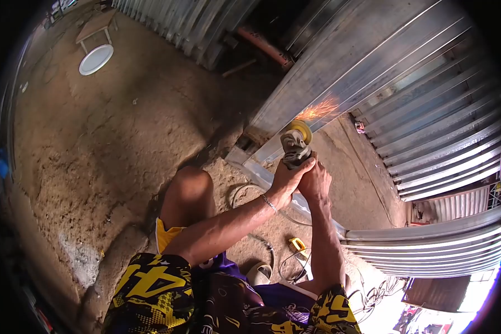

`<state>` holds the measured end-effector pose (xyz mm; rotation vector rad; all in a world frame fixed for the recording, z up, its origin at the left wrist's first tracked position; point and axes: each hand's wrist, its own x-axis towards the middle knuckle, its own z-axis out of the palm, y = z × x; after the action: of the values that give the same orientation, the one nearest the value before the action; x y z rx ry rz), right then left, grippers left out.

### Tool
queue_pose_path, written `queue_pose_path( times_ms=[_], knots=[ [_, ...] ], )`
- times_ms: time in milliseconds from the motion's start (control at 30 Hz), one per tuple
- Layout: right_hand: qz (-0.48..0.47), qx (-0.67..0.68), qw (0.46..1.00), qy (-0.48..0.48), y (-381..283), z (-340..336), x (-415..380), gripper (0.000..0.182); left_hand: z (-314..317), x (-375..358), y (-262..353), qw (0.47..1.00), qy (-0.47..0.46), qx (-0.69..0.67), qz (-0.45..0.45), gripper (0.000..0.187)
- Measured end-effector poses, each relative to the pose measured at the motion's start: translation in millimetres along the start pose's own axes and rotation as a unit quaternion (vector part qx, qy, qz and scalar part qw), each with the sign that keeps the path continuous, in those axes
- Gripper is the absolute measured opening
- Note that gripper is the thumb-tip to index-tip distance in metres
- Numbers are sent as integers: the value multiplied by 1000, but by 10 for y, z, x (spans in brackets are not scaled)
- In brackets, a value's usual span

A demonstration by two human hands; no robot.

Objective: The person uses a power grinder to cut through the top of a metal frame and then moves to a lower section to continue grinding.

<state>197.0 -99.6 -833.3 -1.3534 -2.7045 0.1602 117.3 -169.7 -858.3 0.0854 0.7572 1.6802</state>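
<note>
Item: angle grinder (pixel 295 149), gray body, yellow disc (pixel 301 131) at the head. Held before the person, disc against the long metal panel (pixel 342 72), near the end corner closest to the knees; exact contact point hidden behind the disc.

Left hand (pixel 288 177): clenched around the grinder body, thumb side toward the tool's head; chain bracelet (pixel 269 204) at the wrist. Right hand (pixel 316 179): closed over the rear of the same grinder, pressed against the left; fingers partly hidden beneath.

Sparks (pixel 319 109): orange, one fan, thrown from the disc across the panel, away from the person.

Dark cable (pixel 232 196): looped on the dirt ground (pixel 122 111), beside the panel's near corner and under the forearms. Yellow-and-white object (pixel 298 245): on the ground between the arms, type unclear. Shoe (pixel 259 274): just beside the cable. Coiled cable (pixel 376 295): on the ground, beyond the right forearm.

Corrugated sheets (pixel 445 139): ribbed, on the far side of the panel. White oval item (pixel 96 59): at the legs of a small wooden table (pixel 96 26), well apart from the panel, toward the ground's far left corner.
</note>
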Motion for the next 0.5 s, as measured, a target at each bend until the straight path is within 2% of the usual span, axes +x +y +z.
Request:
queue_pose_path(
  times_ms=[200, 500],
  knots=[
    [-18, -19, 1000, 10, -15, -81, 42, 38, 86, -40, 85, 1000, 7, -22, -14, 58],
    [-9, -42, 999, 10, -62, -302, 51, 38, 184, -47, 148, 999, -20, -48, -5, 55]
  ],
)
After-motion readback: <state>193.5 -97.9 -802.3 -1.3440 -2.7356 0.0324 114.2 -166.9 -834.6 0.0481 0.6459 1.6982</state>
